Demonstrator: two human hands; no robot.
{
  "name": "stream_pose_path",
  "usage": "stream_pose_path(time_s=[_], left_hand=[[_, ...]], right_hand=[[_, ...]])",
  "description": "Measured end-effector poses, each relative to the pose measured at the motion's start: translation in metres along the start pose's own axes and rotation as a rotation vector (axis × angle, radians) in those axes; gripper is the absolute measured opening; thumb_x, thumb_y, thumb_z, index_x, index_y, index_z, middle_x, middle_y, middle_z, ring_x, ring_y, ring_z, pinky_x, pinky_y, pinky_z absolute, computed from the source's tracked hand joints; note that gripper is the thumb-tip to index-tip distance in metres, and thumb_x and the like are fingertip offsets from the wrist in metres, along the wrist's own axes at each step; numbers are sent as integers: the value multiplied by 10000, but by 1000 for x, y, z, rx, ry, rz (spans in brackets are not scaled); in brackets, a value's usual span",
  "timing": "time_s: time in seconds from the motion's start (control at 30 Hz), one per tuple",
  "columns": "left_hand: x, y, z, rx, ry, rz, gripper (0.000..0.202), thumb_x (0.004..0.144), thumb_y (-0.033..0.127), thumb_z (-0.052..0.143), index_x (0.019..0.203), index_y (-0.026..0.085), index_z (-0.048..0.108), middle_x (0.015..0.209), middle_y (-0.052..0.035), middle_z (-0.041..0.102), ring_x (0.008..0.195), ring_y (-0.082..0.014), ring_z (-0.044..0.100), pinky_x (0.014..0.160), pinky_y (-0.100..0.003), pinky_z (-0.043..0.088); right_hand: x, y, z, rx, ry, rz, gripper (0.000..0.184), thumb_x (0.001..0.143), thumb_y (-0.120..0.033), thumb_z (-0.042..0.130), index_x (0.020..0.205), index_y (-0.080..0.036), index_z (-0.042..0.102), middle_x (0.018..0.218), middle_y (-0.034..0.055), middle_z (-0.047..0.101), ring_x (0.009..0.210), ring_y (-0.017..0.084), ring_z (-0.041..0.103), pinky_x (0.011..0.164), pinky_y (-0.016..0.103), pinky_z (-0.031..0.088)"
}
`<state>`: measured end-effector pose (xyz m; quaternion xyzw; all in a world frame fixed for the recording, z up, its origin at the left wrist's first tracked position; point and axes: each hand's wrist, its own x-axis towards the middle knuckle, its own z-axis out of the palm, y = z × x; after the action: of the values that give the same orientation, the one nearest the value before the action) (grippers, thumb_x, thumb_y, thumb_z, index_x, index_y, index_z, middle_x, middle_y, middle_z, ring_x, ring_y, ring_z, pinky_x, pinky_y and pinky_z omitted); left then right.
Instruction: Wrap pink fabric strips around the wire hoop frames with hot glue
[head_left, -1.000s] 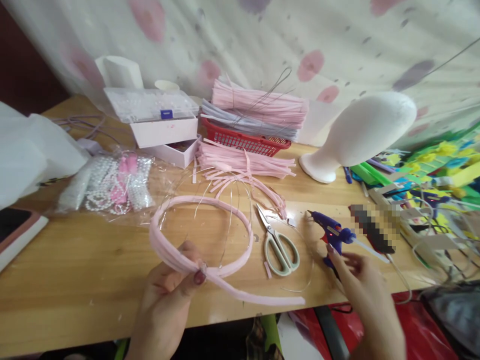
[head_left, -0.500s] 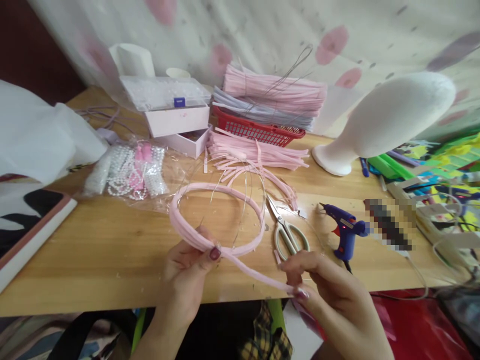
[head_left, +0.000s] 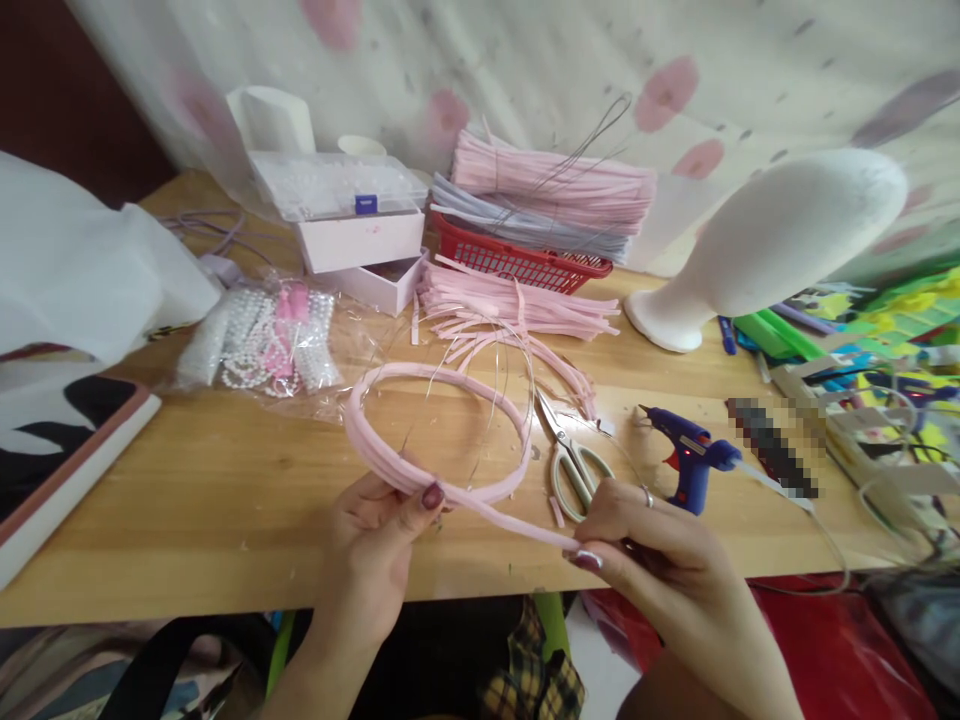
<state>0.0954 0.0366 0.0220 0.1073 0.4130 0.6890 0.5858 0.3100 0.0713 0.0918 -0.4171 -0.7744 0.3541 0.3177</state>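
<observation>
A wooden tabletop [head_left: 225, 520] bears a plastic bag of pearl beads [head_left: 262, 340] at left, then an open white box [head_left: 386, 290], a red basket [head_left: 517, 255] with a bundle of pink chenille stems [head_left: 525, 305] before it, scissors [head_left: 562, 441], a blue glue gun [head_left: 688, 458] and a white foam head [head_left: 787, 235].

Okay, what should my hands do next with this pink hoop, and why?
I'd probably guide the tail in against the pink hoop: your left hand pinches the hoop near where the tail leaves it, and your right hand holds the tail out, slanting away.
</observation>
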Motion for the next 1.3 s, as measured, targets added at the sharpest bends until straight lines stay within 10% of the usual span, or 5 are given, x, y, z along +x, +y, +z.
stream_pose_path(time_s=[0.47,0.83,1.3], left_hand=[[-1,6,0,-24,-17,-45,216,579,311,970,634,204,791,607,-15,737,562,-116,663,555,-191,588],[-1,11,-5,-46,16,-90,242,542,291,983,614,191,774,557,-2,682,501,-96,593,483,-188,549],[5,22,-2,-341,83,-164,288,600,104,951,834,153,791,580,61,598,469,-25,526,448,-96,506]], right_hand=[[17,32,11,22,33,205,348,930,-432,641,668,-207,595,640,-12,544,593,131,491,557,276,385],[37,49,22,122,148,128,283,919,-404,688,713,-221,622,1155,88,722,1168,267,642,1016,438,437],[44,40,21,100,142,-137,150,942,-216,679,799,-237,638,1122,29,722,1057,190,689,906,332,507]])
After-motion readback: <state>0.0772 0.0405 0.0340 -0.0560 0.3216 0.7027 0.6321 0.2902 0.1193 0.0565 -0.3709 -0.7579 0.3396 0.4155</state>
